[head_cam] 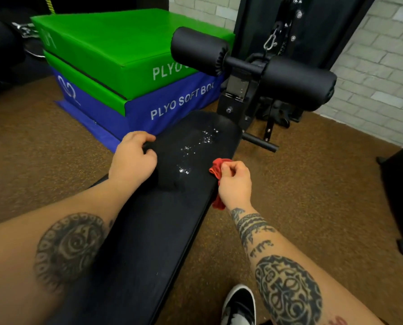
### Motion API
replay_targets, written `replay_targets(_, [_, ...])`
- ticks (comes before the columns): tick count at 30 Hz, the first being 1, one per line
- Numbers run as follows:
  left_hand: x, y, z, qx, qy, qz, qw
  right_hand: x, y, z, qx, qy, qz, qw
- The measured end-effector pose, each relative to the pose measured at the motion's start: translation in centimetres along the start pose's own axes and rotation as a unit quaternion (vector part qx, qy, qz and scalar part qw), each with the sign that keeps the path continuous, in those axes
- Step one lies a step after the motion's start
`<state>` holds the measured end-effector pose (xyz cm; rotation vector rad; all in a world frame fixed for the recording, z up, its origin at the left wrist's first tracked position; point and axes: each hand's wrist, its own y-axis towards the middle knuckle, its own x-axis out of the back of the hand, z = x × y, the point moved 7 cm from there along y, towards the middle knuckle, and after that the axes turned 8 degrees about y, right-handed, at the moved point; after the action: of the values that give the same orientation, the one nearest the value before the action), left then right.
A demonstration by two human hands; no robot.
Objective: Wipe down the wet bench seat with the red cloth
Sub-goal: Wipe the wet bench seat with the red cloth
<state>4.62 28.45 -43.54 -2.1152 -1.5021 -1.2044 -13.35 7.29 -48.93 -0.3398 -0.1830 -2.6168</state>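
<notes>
Bench seat (184,160) shows water drops beside the right hand (234,181), which pinches the bunched red cloth (216,170); wiping is barely begun, and the left hand (132,158) grips the seat edge.

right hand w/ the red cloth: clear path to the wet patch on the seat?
Probably yes. The right hand holds the red cloth at the bench seat's right edge, beside the droplets, with nothing lying between. The left hand grips the opposite edge, clear of the wet patch.
</notes>
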Motion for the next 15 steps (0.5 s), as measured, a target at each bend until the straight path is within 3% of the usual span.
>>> replay_targets(5, [1.5, -3.0, -0.8, -0.045, 0.088, 0.058, 0.993, 0.6, -6.3, 1.8, 0.037, -0.032, 0.052, 0.997])
replay_targets(11, [3.6, -7.7, 1.0, 0.011, 0.167, 0.086, 0.982, 0.5, -13.1, 3.5, 0.088, -0.060, 0.126, 0.986])
replay_targets(15, [4.8, -9.4, 1.9, 0.018, 0.181, 0.084, 0.980, -0.4, -17.0, 5.2, 0.155, -0.155, 0.213, 0.952])
